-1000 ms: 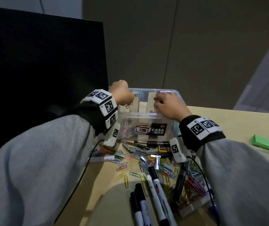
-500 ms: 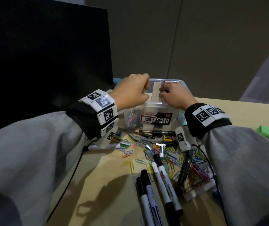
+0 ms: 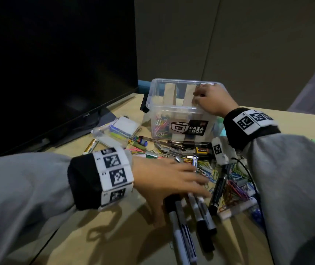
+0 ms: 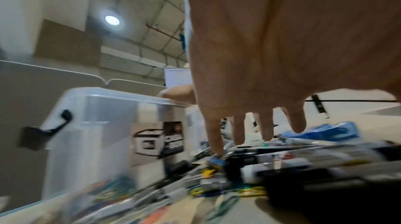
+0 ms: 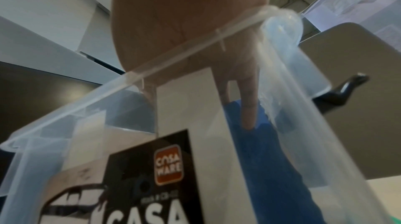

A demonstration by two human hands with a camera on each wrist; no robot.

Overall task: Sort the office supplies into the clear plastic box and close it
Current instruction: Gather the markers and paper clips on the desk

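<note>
The black-capped white marker pens [image 3: 183,226] lie nearest on the tan table; the left hand [image 3: 170,178] has come down off the box and now hovers spread, fingers straight, over them and the loose coloured paper clips [image 3: 208,173], so the next pickup looks close. Farther back, the right hand [image 3: 210,100] stays at the clear plastic box [image 3: 156,104], lid off, fingers curled inside its right compartment

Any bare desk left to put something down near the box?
Bare wooden desk under the left forearm, left of the black markers. Crowded: the pile of coloured paper clips before the clear plastic box, under the left hand.
</note>
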